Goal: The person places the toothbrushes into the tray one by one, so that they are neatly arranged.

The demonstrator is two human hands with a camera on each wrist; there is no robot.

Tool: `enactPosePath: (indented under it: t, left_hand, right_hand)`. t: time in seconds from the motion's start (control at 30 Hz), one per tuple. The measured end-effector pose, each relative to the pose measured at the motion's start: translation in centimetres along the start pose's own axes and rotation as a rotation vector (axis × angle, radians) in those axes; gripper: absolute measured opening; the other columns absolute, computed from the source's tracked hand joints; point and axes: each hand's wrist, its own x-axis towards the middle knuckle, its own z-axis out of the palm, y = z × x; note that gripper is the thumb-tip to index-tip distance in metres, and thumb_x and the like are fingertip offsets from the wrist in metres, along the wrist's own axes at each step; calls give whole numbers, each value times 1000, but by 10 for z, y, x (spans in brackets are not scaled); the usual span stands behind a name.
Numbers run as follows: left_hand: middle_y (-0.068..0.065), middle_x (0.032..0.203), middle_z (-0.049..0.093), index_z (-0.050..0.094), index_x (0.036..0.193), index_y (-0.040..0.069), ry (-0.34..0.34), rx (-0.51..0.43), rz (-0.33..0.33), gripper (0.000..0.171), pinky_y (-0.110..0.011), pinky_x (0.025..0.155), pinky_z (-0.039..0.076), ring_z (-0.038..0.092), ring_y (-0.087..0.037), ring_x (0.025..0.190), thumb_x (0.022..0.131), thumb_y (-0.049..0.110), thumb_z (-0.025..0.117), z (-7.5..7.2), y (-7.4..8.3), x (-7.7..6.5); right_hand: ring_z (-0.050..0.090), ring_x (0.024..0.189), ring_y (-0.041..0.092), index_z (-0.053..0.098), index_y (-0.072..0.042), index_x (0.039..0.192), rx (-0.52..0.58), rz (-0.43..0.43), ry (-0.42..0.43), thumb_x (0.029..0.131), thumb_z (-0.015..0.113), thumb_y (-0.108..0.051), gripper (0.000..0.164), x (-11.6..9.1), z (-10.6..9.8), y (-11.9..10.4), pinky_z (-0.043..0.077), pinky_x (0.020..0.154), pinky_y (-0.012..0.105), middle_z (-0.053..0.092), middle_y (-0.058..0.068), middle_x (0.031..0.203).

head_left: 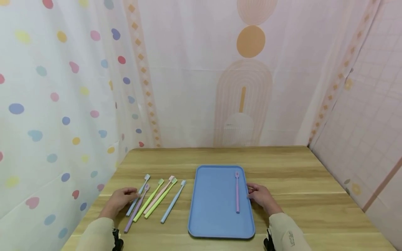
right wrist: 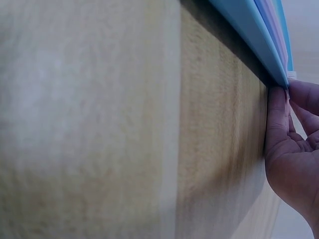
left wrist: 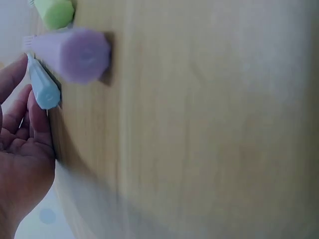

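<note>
At the left of the table, my left hand (head_left: 120, 199) has its thumb and fingertips on either side of the leftmost light blue toothbrush (left wrist: 45, 89), pinching it. A purple toothbrush (head_left: 135, 212) lies just right of that one, its handle end toward me. My right hand (head_left: 262, 197) grips the right rim of a blue rectangular tray (head_left: 213, 202), thumb on top and fingers at the side, as the right wrist view shows. Inside the tray, near that rim, lies a pinkish-purple toothbrush (head_left: 237, 197), head pointing away from me.
Between the purple toothbrush and the tray lie two green toothbrushes, one (head_left: 148, 203) left of the other (head_left: 161, 199), a pink toothbrush (head_left: 164, 186) and another light blue toothbrush (head_left: 173, 203). The wooden table (head_left: 292, 174) ends at patterned curtains (head_left: 188, 104).
</note>
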Motion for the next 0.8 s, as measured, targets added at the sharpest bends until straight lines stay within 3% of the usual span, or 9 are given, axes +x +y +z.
enactPosePath:
  t: [0.27, 0.47, 0.63, 0.8]
  left_hand:
    - [-28, 124, 60, 58, 127, -12, 37, 45, -5, 47, -39, 84, 50, 59, -33, 106, 93, 18, 69, 3, 2, 2]
    - [-27, 115, 65, 65, 119, -10, 81, 116, 6, 39, -37, 74, 50, 62, -26, 91, 93, 19, 67, 6, 7, 0]
    - [-24, 106, 67, 70, 110, -7, 158, 192, 6, 34, -38, 66, 49, 61, -27, 83, 92, 21, 65, 10, 8, 0]
    - [-23, 98, 69, 73, 102, -7, 187, 229, 12, 32, -38, 61, 50, 62, -26, 77, 88, 20, 65, 11, 11, 5]
  right_hand:
    - [57, 97, 28, 55, 8, 135, -3, -3, -10, 82, 62, 11, 53, -1, -1, -2, 50, 88, 41, 62, 16, 103]
    - [57, 98, 29, 55, 7, 135, -7, -4, -11, 83, 62, 11, 53, -1, -2, -2, 50, 90, 43, 62, 17, 105]
    - [57, 97, 28, 55, 7, 135, -14, -9, -10, 82, 62, 11, 54, -1, -1, -1, 51, 88, 42, 62, 17, 105]
    - [58, 95, 27, 56, 8, 134, 0, -12, 2, 82, 62, 12, 53, -2, 0, 0, 53, 85, 40, 63, 17, 103]
